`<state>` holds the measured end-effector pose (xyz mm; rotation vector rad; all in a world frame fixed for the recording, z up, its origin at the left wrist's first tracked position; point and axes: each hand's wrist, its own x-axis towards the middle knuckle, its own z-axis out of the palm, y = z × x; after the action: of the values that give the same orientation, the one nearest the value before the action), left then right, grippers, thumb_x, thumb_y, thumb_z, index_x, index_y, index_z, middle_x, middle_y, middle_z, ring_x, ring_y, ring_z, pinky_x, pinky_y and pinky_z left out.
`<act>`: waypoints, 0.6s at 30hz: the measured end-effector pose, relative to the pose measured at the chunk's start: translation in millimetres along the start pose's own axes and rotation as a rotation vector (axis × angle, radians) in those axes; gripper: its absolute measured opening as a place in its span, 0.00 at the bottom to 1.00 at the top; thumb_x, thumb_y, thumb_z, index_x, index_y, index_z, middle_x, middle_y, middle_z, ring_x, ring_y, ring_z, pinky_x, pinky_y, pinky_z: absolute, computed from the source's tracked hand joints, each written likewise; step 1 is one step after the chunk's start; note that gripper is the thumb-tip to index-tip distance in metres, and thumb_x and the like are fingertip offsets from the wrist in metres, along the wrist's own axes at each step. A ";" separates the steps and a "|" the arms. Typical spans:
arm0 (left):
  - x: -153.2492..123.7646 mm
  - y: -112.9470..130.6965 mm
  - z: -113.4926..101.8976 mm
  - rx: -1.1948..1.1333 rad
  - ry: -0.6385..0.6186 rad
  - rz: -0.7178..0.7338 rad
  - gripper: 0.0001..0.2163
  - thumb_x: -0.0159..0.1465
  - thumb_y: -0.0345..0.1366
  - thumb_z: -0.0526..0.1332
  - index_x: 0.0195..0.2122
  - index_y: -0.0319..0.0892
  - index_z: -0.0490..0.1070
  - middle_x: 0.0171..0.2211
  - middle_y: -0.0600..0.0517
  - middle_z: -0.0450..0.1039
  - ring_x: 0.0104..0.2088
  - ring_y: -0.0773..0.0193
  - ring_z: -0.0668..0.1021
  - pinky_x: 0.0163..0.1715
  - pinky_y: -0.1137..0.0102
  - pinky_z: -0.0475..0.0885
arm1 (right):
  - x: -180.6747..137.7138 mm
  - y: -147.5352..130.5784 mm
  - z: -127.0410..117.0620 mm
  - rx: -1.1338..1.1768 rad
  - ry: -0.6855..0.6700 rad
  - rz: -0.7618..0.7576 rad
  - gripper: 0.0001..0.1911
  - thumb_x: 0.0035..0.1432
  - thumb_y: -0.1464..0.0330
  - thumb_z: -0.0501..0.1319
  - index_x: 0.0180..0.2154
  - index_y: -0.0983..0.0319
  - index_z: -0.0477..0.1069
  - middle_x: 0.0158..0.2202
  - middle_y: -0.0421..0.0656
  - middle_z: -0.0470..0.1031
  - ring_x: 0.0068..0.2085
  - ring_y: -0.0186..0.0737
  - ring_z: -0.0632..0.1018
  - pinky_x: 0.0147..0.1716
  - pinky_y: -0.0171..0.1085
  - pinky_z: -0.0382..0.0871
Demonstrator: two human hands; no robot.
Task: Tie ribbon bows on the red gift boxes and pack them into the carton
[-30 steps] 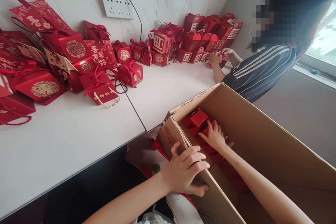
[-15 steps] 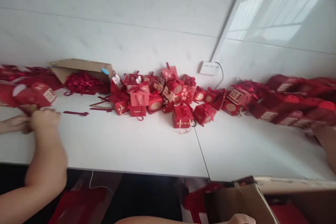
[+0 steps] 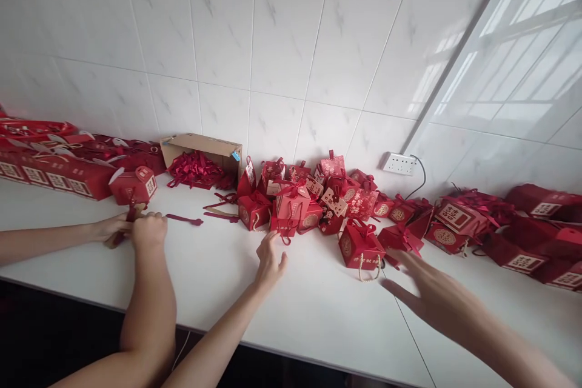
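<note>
My left hand (image 3: 269,262) is over the white table, thumb apart and fingers curved, close to the front of a stacked pink-red gift box (image 3: 292,201) and the ribbon loop hanging below it. Nothing shows in its grasp. My right hand (image 3: 421,282) reaches in from the right with thumb and fingers spread, slightly blurred. Its fingertips overlap the lower edge of a red gift box with a bow (image 3: 401,241); contact is unclear. Between my hands stands a red gift box with a rope handle (image 3: 361,248). Behind them is a pile of decorated red boxes (image 3: 334,197).
At the left, a co-worker's hands (image 3: 150,231) work on a small folded item beside a red box (image 3: 133,185). A cardboard box of ribbons (image 3: 200,142) stands against the tiled wall. Rows of red boxes (image 3: 59,179) line the left; a power strip (image 3: 399,163) is on the wall.
My left hand has come up from the cardboard box at the lower edge to the table. My right hand has moved left from the right-hand boxes. The view has shifted; that cardboard box is out of sight.
</note>
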<state>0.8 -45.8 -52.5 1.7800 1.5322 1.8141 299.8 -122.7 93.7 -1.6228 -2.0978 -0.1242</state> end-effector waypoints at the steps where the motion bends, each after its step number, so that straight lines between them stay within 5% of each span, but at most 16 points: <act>1: -4.5 -7.4 0.7 -0.013 0.000 -0.014 0.18 0.57 0.35 0.55 0.49 0.41 0.59 0.50 0.42 0.65 0.52 0.50 0.69 0.50 0.53 0.63 | 27.9 -31.4 8.0 0.004 -0.166 -0.024 0.27 0.52 0.50 0.55 0.50 0.56 0.67 0.46 0.52 0.73 0.39 0.54 0.78 0.33 0.48 0.73; 5: -10.3 -18.0 2.4 -0.071 0.037 -0.072 0.17 0.56 0.32 0.54 0.48 0.42 0.60 0.48 0.43 0.66 0.50 0.53 0.70 0.48 0.55 0.66 | 122.7 -142.4 61.0 0.065 -0.236 0.078 0.46 0.52 0.49 0.54 0.63 0.68 0.43 0.64 0.61 0.47 0.51 0.60 0.71 0.44 0.50 0.69; 8: -6.3 -16.2 -0.6 -0.119 0.086 -0.145 0.16 0.56 0.30 0.54 0.46 0.42 0.60 0.46 0.43 0.66 0.47 0.55 0.71 0.43 0.59 0.68 | 160.2 -181.3 106.5 0.121 -0.125 0.268 0.52 0.49 0.47 0.55 0.64 0.67 0.36 0.65 0.62 0.37 0.55 0.68 0.65 0.45 0.55 0.67; 12: -5.6 -11.7 -4.7 -0.193 0.164 -0.244 0.14 0.56 0.29 0.53 0.44 0.42 0.60 0.44 0.44 0.66 0.41 0.59 0.72 0.37 0.63 0.69 | 167.1 -174.7 142.5 0.232 -0.013 0.298 0.47 0.48 0.56 0.59 0.62 0.70 0.41 0.61 0.65 0.45 0.56 0.69 0.63 0.46 0.58 0.65; 18: -4.0 -5.8 -6.6 -0.338 0.229 -0.386 0.12 0.56 0.33 0.54 0.43 0.44 0.60 0.45 0.45 0.66 0.43 0.62 0.72 0.38 0.67 0.68 | 93.5 -112.4 133.2 0.373 0.354 -0.225 0.42 0.46 0.59 0.60 0.59 0.66 0.45 0.53 0.58 0.54 0.57 0.61 0.57 0.52 0.61 0.59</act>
<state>-6.4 -49.6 -57.6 1.0748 1.4125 1.9747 136.2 -25.2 40.4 -1.0601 -1.8851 -0.0801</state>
